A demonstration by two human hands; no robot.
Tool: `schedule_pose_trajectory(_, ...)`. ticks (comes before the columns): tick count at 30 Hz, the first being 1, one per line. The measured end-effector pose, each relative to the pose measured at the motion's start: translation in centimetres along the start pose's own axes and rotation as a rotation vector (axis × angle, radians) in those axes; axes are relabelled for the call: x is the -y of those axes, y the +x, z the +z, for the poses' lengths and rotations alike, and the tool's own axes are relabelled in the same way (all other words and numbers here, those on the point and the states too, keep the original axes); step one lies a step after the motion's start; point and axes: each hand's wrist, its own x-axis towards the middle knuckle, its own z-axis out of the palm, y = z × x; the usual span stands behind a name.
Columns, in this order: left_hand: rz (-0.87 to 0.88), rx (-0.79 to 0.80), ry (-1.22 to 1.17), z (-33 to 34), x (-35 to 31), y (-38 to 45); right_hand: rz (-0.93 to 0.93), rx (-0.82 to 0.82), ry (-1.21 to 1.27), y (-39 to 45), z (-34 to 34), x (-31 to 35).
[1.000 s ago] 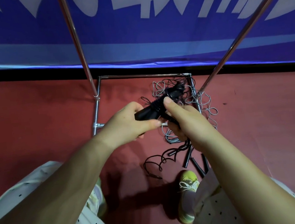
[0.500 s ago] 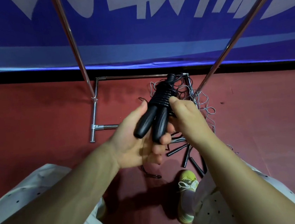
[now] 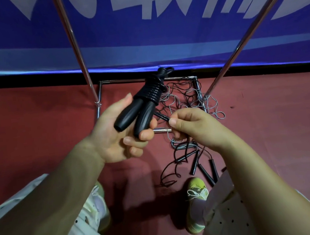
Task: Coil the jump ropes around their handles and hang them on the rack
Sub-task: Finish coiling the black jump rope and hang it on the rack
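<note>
1. Jump rope bundle (image 3: 145,106), head view: it sits in the left hand (image 3: 120,138), held up in the air in front of the rack base frame (image 3: 100,96), with open space above it between the two slanting rack poles (image 3: 73,41) and (image 3: 252,27).
2. The bundle is black: two ribbed handles side by side, butt ends toward the camera, with the cord wound in tight turns around their far ends and a small loop sticking out at the top.
3. The left hand's fingers curl under the handles and the thumb lies along their left side, clasping the bundle.
4. The right hand (image 3: 195,126) is just right of the bundle, apart from it, thumb and forefinger pressed together on a thin black piece; I cannot tell what it belongs to.
5. Beyond and below the right hand, a tangle of loose cords (image 3: 192,97), grey and black, lies over the base frame on the red floor (image 3: 35,127).
6. Nearer the camera than the tangle, several slim black handles (image 3: 196,163) lie beside a yellow-green shoe (image 3: 196,199).
7. A blue banner (image 3: 140,32) closes off the far side behind the rack.
</note>
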Motion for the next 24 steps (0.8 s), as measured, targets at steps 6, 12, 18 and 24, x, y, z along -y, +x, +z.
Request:
schedule_pose_trajectory(6, -0.005, -0.203, 0.148, -0.4, -0.1, 0.3, 0.024, 0.046, 0.051, -0.1, -0.1, 0.6)
schedule_pose_trajectory(12, 0.086, -0.525, 0.578, -0.4, 1.1, 1.4, 0.065, 0.06, 0.121, 0.0, 1.4, 0.9)
schedule_pose_trajectory(18, 0.236, -0.648, 0.856, -0.8, 1.7, 2.4, 0.18, -0.004, 0.281, 0.0, 2.0, 1.0)
schedule_pose_trajectory(24, 0.316, -0.661, 1.06, -1.1, 2.6, 3.0, 0.255, -0.135, 0.15, 0.6, 3.2, 0.8)
